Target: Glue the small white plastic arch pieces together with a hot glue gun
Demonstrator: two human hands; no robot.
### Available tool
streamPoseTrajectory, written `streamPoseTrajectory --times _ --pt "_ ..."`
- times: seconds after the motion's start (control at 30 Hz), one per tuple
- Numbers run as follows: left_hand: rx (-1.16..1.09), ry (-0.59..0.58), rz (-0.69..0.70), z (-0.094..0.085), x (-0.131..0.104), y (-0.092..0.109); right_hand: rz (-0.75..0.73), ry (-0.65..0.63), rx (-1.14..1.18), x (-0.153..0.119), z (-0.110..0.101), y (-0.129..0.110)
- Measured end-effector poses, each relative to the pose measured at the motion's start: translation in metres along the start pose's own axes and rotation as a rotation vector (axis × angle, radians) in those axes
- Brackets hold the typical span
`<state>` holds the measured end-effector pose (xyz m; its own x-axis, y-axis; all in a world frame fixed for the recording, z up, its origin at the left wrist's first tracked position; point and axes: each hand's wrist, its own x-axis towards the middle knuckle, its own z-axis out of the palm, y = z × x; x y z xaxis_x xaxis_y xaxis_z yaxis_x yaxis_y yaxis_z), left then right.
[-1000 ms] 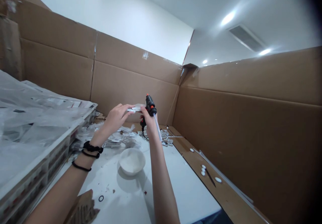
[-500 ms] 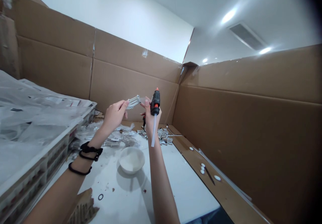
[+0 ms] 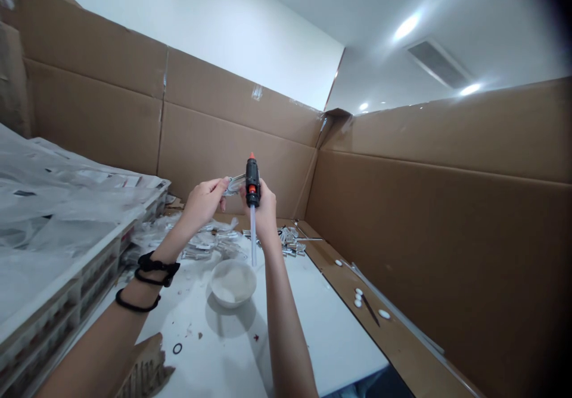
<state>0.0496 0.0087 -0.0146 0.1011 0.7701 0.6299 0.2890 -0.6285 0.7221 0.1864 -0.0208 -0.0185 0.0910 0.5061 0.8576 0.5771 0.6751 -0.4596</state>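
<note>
My right hand is wrapped round a black glue gun with an orange tip pointing up and a clear glue stick sticking out of its rear. To its left, my left hand pinches the end of a small pale slatted piece, whose exact kind I cannot make out. The glue gun hides the piece's right end. Below both hands a white bowl stands on the white table.
Plastic-bagged parts and a pile of small shiny pieces lie at the back. A crate stack stands left. Cardboard walls enclose the table. White oval pieces lie right; torn cardboard lies in front.
My right hand has moved left with the glue gun, which now stands more upright and covers part of the pale piece. My left hand has stayed nearly in place.
</note>
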Motion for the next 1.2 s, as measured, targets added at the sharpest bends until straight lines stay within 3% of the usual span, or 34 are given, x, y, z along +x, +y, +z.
streamPoseTrajectory --times 0.13,0.33,0.53,0.83,1.03,1.2 --pt "0.080 -0.022 0.009 -0.003 -0.003 0.005 0.011 0.022 -0.071 0.000 0.001 -0.002" --pt "0.176 -0.048 0.012 -0.006 -0.004 0.007 -0.002 -0.107 -0.087 -0.001 -0.003 -0.006" --pt "0.209 -0.097 0.090 -0.008 -0.004 0.003 -0.002 -0.123 -0.057 -0.003 -0.006 -0.012" --pt "-0.290 -0.035 -0.017 0.000 0.001 -0.002 0.131 0.117 0.159 0.001 0.005 -0.004" --pt "-0.416 0.034 -0.113 -0.001 -0.001 0.007 0.249 -0.087 0.234 -0.003 -0.009 -0.001" --pt "-0.395 0.020 -0.112 0.000 0.000 0.006 0.241 -0.085 0.223 -0.004 -0.010 -0.007"
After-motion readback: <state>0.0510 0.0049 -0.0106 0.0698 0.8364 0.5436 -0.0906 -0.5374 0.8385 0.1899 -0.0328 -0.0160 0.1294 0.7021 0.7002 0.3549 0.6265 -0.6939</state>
